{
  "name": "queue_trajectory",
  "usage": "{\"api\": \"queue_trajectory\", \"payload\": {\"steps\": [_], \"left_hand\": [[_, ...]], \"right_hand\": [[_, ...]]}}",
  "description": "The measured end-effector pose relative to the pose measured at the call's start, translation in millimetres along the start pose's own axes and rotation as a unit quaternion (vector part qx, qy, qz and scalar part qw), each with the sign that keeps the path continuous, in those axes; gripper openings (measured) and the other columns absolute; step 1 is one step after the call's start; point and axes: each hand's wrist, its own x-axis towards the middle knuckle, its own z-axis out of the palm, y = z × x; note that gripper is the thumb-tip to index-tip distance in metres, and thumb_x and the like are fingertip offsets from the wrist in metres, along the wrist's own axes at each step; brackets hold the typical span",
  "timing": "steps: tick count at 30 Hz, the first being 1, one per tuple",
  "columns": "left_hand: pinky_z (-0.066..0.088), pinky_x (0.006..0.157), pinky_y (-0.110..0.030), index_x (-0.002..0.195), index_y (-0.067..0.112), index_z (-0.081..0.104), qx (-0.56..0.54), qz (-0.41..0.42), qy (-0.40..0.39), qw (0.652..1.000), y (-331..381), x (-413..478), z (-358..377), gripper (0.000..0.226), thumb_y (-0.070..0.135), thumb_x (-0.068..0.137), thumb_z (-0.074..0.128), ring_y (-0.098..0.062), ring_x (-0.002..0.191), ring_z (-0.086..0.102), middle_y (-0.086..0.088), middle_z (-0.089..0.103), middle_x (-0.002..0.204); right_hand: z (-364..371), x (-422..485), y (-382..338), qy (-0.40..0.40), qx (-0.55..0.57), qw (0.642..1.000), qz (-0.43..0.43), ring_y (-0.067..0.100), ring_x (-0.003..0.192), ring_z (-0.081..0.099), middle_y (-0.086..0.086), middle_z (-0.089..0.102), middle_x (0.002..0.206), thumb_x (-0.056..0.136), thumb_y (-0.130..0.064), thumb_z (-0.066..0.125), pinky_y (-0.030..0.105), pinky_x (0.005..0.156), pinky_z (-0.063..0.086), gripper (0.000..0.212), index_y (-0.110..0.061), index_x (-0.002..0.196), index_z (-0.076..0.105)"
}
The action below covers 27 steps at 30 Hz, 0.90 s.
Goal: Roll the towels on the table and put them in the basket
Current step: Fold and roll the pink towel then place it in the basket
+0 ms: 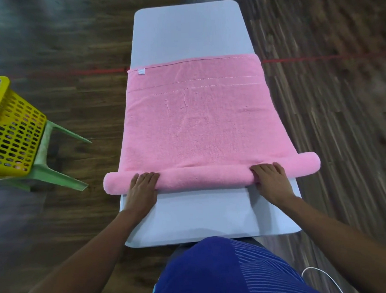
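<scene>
Both arms reach forward, left hand (143,186) and right hand (271,179) palm-down, fingers flat (not curled) on the rolled near edge of the pink towel (197,124) spread across the table (189,31)

Left hand (143,188), right hand (271,178) flat on rolled end of pink towel (197,124) — yellow basket (12,136) at left

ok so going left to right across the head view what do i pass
yellow basket → green stool → left hand → right hand; the pink towel runs under both hands, so it has no single place in the order
</scene>
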Motion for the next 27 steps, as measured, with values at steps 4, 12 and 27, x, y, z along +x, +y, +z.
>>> {"api": "queue_trajectory", "payload": {"steps": [4, 12, 27], "left_hand": [[0.042, 0.083, -0.039, 0.084, 0.017, 0.065, 0.002, -0.005, -0.047, 0.999, 4, 10, -21, 0.030, 0.033, 0.074, 0.042, -0.032, 0.077, 0.063, -0.006, 0.070, 0.079], [0.043, 0.087, -0.044, 0.109, 0.012, 0.067, -0.103, -0.086, 0.040, 0.990, -3, 24, -24, 0.028, 0.018, 0.082, 0.060, -0.033, 0.094, 0.061, -0.010, 0.068, 0.102], [0.034, 0.079, -0.035, 0.092, 0.020, 0.062, 0.011, -0.010, -0.148, 0.989, 11, 24, -34, 0.038, 0.044, 0.069, 0.044, -0.028, 0.088, 0.061, -0.003, 0.069, 0.091]], "right_hand": [[-40, 16, -7, -0.144, 0.002, 0.989, 0.015, 0.023, 0.103, 0.058, -0.001, 0.067, 0.110, 0.071, -0.049, 0.050, 0.037, 0.087, 0.035, 0.045, -0.027, 0.108, 0.061], [-38, 27, -4, 0.008, 0.045, 0.994, 0.104, 0.029, 0.106, 0.055, 0.004, 0.062, 0.115, 0.089, -0.031, 0.059, 0.041, 0.090, 0.035, 0.028, -0.023, 0.115, 0.062], [-46, 17, -13, -0.204, 0.018, 0.977, 0.066, 0.021, 0.101, 0.054, -0.005, 0.063, 0.110, 0.080, -0.029, 0.056, 0.038, 0.091, 0.028, 0.035, -0.030, 0.115, 0.056]]}}
